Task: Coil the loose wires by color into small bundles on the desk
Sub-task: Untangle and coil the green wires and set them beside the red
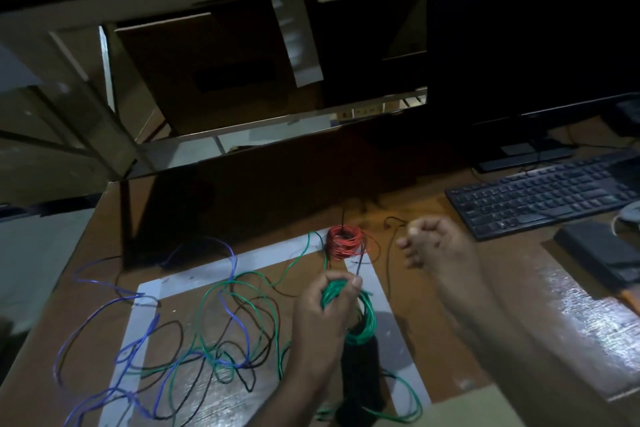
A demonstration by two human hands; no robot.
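Note:
My left hand (pixel 320 314) grips a part-wound coil of green wire (pixel 362 321), held just above the desk. The rest of the green wire (pixel 239 288) trails left in loose loops, tangled with loose blue wire (pixel 138 298) and black wire (pixel 242 374). A finished red bundle (pixel 344 241) lies on the desk behind my left hand. My right hand (pixel 434 246) hovers to the right of the red bundle with its fingers curled; it is blurred, and a thin black strand runs near it.
White tape (pixel 263 258) marks a square on the brown desk (pixel 450 357). A black keyboard (pixel 543 194) and a dark monitor (pixel 533 45) stand at the right, with a black box (pixel 602 253) at the right edge. A dark panel rises behind the wires.

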